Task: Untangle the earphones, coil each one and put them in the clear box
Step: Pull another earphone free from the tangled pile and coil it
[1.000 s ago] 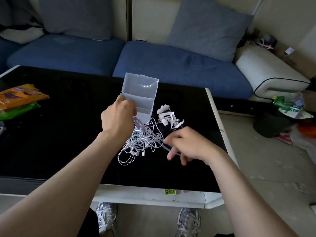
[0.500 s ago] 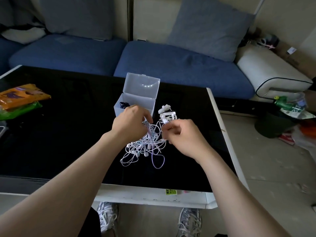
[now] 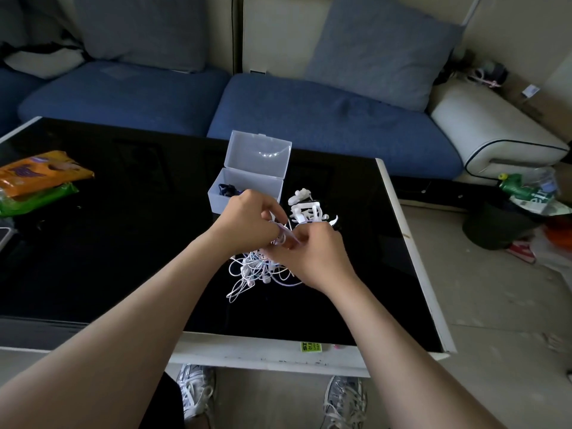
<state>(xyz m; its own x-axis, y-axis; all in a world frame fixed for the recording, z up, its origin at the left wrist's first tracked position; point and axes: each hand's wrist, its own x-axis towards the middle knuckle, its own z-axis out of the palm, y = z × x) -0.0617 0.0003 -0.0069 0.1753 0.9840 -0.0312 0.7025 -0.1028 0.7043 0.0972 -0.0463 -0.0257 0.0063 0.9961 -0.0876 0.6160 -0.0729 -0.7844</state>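
Far left: orange and green snack packets point(image 3: 40, 176) lie on the glossy black table point(image 3: 123, 243). Centre: the clear box point(image 3: 247, 193) has its hinged lid standing open at the back and something dark lying in its left end. The left hand point(image 3: 247, 222) is just in front of the box, fingers curled, pinching a pale strand. The tangle of earphones point(image 3: 257, 272) rests on the table below both hands and nearer the person, loops trailing to the near left. It is one knot with no clear long axis. The right hand point(image 3: 312, 255) meets the left at the fingertips, also curled and pinching cable; I cannot tell whether it holds the same strand. Judgement: one lead is being teased up out of the mass. The box lies straight ahead of the left hand, which is the nearer one for the drop. Just right of the hands sits a cluster of white plastic pieces point(image 3: 306, 209). The table's white edge, bare floor and a dark bin point(image 3: 495, 224) with litter are further right. A blue sofa point(image 3: 309, 119) runs behind.
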